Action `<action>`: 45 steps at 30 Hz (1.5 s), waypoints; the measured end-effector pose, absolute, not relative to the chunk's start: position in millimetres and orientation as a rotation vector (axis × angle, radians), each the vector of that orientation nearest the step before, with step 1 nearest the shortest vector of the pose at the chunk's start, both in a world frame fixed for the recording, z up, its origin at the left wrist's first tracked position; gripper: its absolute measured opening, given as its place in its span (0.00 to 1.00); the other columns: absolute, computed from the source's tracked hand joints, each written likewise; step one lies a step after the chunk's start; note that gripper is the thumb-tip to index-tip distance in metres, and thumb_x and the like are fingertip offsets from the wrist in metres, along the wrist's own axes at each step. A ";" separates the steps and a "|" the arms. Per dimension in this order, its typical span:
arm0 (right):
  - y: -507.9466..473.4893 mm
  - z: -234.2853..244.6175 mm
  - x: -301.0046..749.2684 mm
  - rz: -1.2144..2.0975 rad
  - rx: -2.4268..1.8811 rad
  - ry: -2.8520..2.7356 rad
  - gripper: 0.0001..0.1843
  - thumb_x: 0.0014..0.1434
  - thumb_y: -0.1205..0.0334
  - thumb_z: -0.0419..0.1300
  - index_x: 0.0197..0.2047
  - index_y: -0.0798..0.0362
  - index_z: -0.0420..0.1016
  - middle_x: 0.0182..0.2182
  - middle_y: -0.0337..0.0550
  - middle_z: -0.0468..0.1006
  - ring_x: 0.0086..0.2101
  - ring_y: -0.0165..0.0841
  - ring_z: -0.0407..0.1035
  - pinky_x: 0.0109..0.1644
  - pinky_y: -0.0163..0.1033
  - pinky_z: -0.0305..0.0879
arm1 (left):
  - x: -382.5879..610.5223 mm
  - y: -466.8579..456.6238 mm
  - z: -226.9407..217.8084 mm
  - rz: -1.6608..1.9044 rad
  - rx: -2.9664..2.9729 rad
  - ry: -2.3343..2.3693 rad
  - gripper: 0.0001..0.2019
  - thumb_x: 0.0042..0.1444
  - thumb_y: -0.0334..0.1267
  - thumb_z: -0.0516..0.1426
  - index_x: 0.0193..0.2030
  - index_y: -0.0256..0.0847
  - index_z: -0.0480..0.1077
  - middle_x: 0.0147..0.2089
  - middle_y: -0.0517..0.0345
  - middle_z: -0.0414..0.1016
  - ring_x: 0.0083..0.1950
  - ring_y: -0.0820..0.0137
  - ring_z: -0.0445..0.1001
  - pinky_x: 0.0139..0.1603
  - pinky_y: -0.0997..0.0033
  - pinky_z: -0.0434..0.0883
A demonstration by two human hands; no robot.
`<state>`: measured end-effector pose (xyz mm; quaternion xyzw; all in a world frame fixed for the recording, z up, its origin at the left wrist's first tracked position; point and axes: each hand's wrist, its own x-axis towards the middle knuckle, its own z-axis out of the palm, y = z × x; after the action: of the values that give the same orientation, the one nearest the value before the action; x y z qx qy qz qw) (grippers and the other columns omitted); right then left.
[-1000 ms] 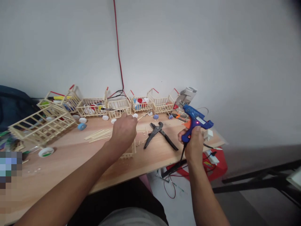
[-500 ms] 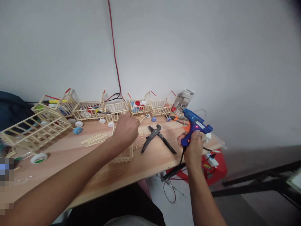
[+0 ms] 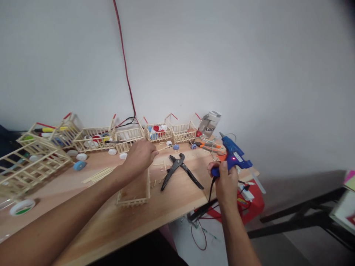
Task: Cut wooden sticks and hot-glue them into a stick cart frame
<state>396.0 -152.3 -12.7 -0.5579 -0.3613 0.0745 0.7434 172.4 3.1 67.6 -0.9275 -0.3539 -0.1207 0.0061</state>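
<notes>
My left hand is closed in a pinch above the table. A thin wooden stick runs from its fingertips toward a white bottle cap. Below that wrist lies a rectangular frame of small sticks, partly covered by my forearm. My right hand grips a blue hot glue gun by its handle at the table's right end. Its red light is lit, and its nozzle points up and to the left. Black pliers lie spread between my two hands.
Several stick-built carts line the wall, some holding bottle caps. Loose sticks lie left of the frame. Orange-handled pliers and a tilted white box are at the back right. A red object with cables sits below the table edge.
The view has shifted, so the table appears farther left and lower. My right hand has moved the glue gun slightly right. More of the stick frame shows beneath my left arm.
</notes>
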 end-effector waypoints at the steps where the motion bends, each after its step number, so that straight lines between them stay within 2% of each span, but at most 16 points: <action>1: -152.2 -11.9 396.3 0.152 -1.217 -0.782 0.20 0.63 0.43 0.55 0.31 0.51 0.66 0.23 0.37 0.74 0.23 0.29 0.64 0.28 0.36 0.60 | 172.5 4.7 67.8 -0.388 -2.910 -1.107 0.15 0.62 0.37 0.53 0.28 0.37 0.77 0.34 0.47 0.79 0.38 0.62 0.74 0.40 0.66 0.65; 5: -155.1 -1.4 391.5 0.078 -1.201 -0.729 0.22 0.63 0.41 0.53 0.30 0.51 0.64 0.20 0.36 0.71 0.21 0.28 0.63 0.28 0.36 0.58 | 177.4 12.2 69.0 -0.398 -2.895 -1.123 0.15 0.61 0.38 0.53 0.27 0.37 0.76 0.32 0.48 0.79 0.37 0.62 0.74 0.38 0.66 0.64; 10: -161.4 8.6 383.4 0.041 -1.221 -0.694 0.20 0.63 0.40 0.52 0.37 0.50 0.63 0.20 0.33 0.71 0.22 0.28 0.62 0.28 0.35 0.60 | 189.1 20.9 71.0 -0.438 -2.912 -1.114 0.15 0.62 0.37 0.50 0.29 0.37 0.75 0.35 0.48 0.79 0.39 0.61 0.74 0.37 0.67 0.62; 15: -159.0 0.9 380.6 0.074 -1.253 -0.702 0.21 0.63 0.40 0.51 0.33 0.50 0.63 0.19 0.34 0.70 0.22 0.29 0.63 0.29 0.35 0.60 | 190.2 28.4 69.3 -0.494 -2.948 -1.134 0.15 0.62 0.35 0.49 0.27 0.38 0.72 0.33 0.49 0.78 0.38 0.63 0.73 0.36 0.69 0.61; 19: -151.9 -4.8 375.2 0.092 -1.225 -0.690 0.20 0.63 0.40 0.51 0.39 0.50 0.65 0.19 0.33 0.69 0.21 0.30 0.62 0.29 0.35 0.59 | 190.0 30.3 73.4 -0.521 -2.953 -1.124 0.16 0.61 0.37 0.49 0.25 0.39 0.70 0.30 0.50 0.76 0.35 0.63 0.72 0.34 0.68 0.58; 21: -147.8 -6.4 372.7 0.105 -1.206 -0.689 0.21 0.63 0.40 0.52 0.39 0.51 0.65 0.19 0.33 0.69 0.22 0.30 0.63 0.29 0.35 0.60 | 191.8 30.3 77.9 -0.528 -2.945 -1.126 0.16 0.61 0.37 0.49 0.24 0.39 0.70 0.30 0.51 0.76 0.34 0.64 0.71 0.34 0.67 0.58; 24: -141.2 -8.1 371.0 0.137 -1.202 -0.694 0.22 0.64 0.39 0.51 0.37 0.51 0.65 0.19 0.34 0.69 0.22 0.30 0.63 0.29 0.35 0.60 | 193.8 31.3 84.3 -0.552 -2.916 -1.134 0.16 0.61 0.37 0.49 0.26 0.38 0.71 0.31 0.50 0.76 0.35 0.63 0.72 0.35 0.67 0.58; 29: -129.4 -9.5 376.3 0.149 -1.142 -0.729 0.20 0.65 0.42 0.50 0.40 0.51 0.65 0.20 0.34 0.69 0.23 0.29 0.63 0.29 0.35 0.59 | 191.7 35.9 92.4 -0.593 -2.889 -1.166 0.15 0.61 0.37 0.49 0.28 0.38 0.73 0.33 0.50 0.77 0.37 0.63 0.72 0.36 0.67 0.60; 35: -112.3 -17.8 382.9 0.228 -1.125 -0.734 0.18 0.64 0.44 0.54 0.42 0.51 0.65 0.20 0.32 0.66 0.22 0.29 0.61 0.29 0.36 0.58 | 209.3 33.9 100.2 -0.585 -2.832 -1.173 0.16 0.63 0.38 0.49 0.32 0.37 0.76 0.35 0.49 0.78 0.39 0.62 0.74 0.38 0.66 0.63; 39: -105.7 -25.9 385.3 0.253 -1.090 -0.706 0.18 0.65 0.44 0.53 0.35 0.51 0.64 0.20 0.32 0.65 0.22 0.28 0.60 0.29 0.35 0.56 | 240.0 31.6 100.0 -0.518 -2.781 -1.065 0.15 0.63 0.35 0.49 0.37 0.35 0.77 0.40 0.45 0.79 0.46 0.58 0.75 0.41 0.64 0.66; 42: -105.6 -29.0 387.2 0.264 -1.065 -0.684 0.17 0.65 0.44 0.53 0.39 0.51 0.65 0.21 0.31 0.65 0.22 0.28 0.60 0.29 0.35 0.56 | 263.5 33.7 99.5 -0.468 -2.740 -1.046 0.16 0.63 0.34 0.49 0.38 0.33 0.77 0.40 0.42 0.79 0.45 0.55 0.75 0.40 0.62 0.67; 45: -107.0 -29.5 387.4 0.303 -1.054 -0.667 0.16 0.65 0.45 0.54 0.42 0.51 0.65 0.21 0.31 0.65 0.23 0.27 0.59 0.29 0.35 0.56 | 279.9 37.7 98.8 -0.416 -2.704 -1.004 0.13 0.60 0.29 0.50 0.39 0.30 0.77 0.40 0.39 0.78 0.46 0.54 0.75 0.39 0.62 0.68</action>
<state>387.4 -107.0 -29.5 -0.4916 -0.3112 0.1415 0.8009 279.9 37.7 98.8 -0.9218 -0.3425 -0.1419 0.1135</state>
